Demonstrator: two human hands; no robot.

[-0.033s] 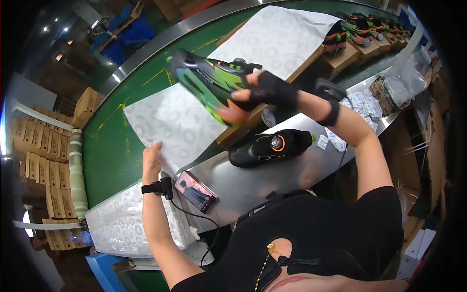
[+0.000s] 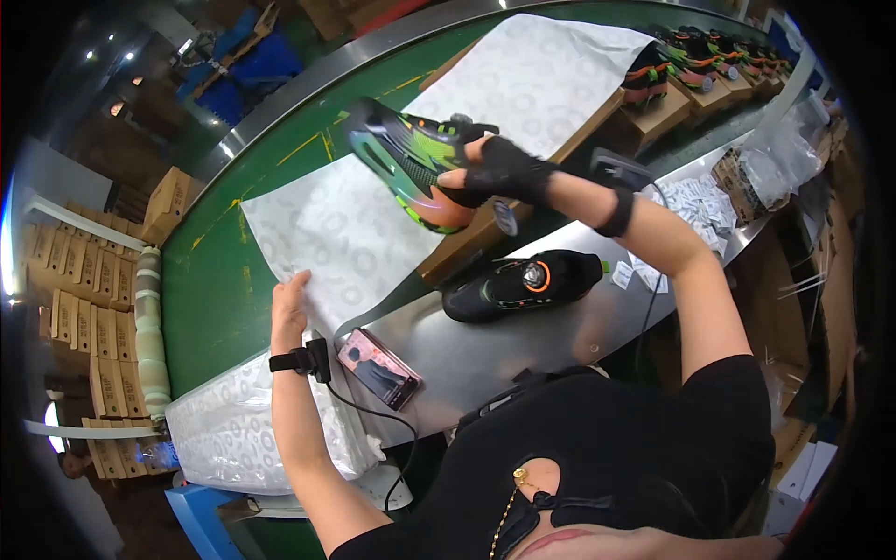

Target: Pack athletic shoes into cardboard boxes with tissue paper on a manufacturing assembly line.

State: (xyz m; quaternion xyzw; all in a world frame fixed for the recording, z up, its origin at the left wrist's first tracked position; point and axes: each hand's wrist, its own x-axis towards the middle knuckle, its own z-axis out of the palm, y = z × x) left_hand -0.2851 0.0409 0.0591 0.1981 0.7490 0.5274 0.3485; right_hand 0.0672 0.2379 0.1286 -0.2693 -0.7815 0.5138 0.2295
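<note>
My right hand (image 2: 509, 170), in a black fingerless glove, grips a black, green and orange sports shoe (image 2: 415, 159). It holds the shoe tilted, sole side toward the left, above a sheet of white patterned tissue paper (image 2: 327, 229). The paper spreads from a cardboard box (image 2: 453, 259) partly hidden under the shoe and my hand. At the paper's near left edge, my left hand (image 2: 290, 303) pinches the sheet between thumb and fingers. A second black shoe (image 2: 525, 285) with an orange-ringed dial rests upright on the metal ledge.
A phone (image 2: 378, 369) lies near my left wrist. Wrapped tissue paper (image 2: 257, 425) is stacked at the lower left. More paper (image 2: 541, 70) covers a box farther along the green conveyor (image 2: 201, 317). Small white packets (image 2: 691, 210) lie at right; boxes (image 2: 117, 336) stand far left.
The raised end of the held shoe has swung slightly right. My right hand and forearm have shifted a little left. My left hand stays on the paper.
</note>
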